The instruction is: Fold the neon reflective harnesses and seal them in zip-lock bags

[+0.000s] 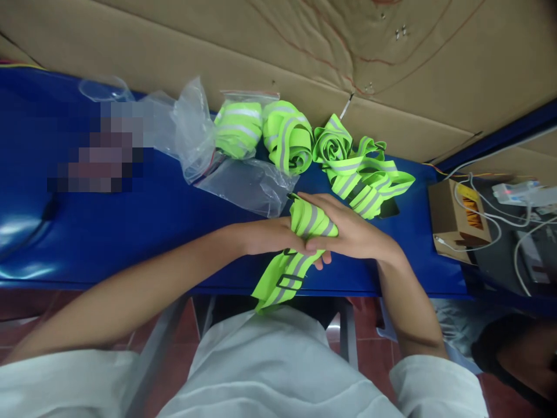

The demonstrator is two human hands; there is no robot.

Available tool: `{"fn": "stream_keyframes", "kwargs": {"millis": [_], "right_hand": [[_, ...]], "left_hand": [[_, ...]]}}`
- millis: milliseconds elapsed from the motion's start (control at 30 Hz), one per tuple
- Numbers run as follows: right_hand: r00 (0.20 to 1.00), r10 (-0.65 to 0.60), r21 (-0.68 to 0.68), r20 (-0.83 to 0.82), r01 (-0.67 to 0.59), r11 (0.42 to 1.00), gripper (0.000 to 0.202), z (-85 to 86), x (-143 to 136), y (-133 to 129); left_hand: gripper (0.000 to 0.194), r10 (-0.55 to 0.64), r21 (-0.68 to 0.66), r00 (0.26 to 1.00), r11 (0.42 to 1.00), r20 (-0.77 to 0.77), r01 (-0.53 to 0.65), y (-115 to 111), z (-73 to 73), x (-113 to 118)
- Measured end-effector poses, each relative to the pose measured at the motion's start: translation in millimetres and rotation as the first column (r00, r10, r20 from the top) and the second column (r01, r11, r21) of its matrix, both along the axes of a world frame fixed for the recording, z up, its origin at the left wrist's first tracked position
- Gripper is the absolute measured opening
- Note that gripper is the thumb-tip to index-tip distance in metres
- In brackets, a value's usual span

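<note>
On the head view, my one feed, I would handle this strap [311,216] by keeping its folds flat on one another and the pressure even; squeezed unevenly, I judge the bundle [308,223] could slip sideways or spring loose. I would keep the tail [270,280] free of twists and mind the buckle [290,283], since its frame may snag or make a lump.

As for the fingers, the right hand [350,226] is closed on the bundle, thumb across its lower edge and palm against its right side. The left hand [276,233] is curled about the strap from the other side, just under the bundle; most of its fingers are hidden, so I cannot tell how tightly they grip. The bundle sits between both hands, above the near part of the table [174,200], while tail and buckle hang below the fingers, toward the shirt [270,363]
</note>
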State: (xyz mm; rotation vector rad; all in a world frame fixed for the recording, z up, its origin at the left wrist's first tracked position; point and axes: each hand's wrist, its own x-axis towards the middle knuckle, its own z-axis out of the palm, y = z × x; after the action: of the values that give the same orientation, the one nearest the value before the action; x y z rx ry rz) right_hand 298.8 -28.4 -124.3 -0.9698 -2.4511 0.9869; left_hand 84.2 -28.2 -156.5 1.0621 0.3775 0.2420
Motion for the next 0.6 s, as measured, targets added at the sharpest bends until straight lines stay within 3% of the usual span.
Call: {"fn": "stream_keyframes", "kwargs": {"millis": [67,133,300,400,500,600], "right_hand": [[0.999,0.032,-0.006,0.012,-0.032,0.999,0.085,-2.8,-1,-3],[1.000,0.014,0.008,-0.012,-0.014,1.000,0.074,-2.5,-5,-6],[0.966,-0.212,0.035,-0.147,0.219,0.975,0.036,3.1,-15,-12],[0.938,-0.286,0.029,-0.195,0.297,0.954,0.023,4.8,-17,-12],[0.891,-0.381,-0.138,-0.247,0.357,0.924,0.021,6.0,-14,-11],[0.750,-0.586,-0.404,-0.308,0.454,0.794,0.030,7.1,-7,-7]], "left_hand": [[0.021,-0.064,0.051,0.998,0.997,-0.015,0.065,1,-3.0,-2],[0.022,-0.091,0.054,0.996,0.994,-0.003,0.091,2,-2.1,-5],[0.025,0.013,-0.192,0.999,0.981,0.041,-0.005,3,7.9,-5],[0.026,0.050,-0.289,0.997,0.957,0.059,-0.031,2,11.2,-5],[0.028,0.016,-0.302,0.998,0.953,0.060,0.003,-2,12.2,-5],[0.034,0.035,-0.238,0.999,0.971,0.014,-0.030,-8,9.6,-3]]}}
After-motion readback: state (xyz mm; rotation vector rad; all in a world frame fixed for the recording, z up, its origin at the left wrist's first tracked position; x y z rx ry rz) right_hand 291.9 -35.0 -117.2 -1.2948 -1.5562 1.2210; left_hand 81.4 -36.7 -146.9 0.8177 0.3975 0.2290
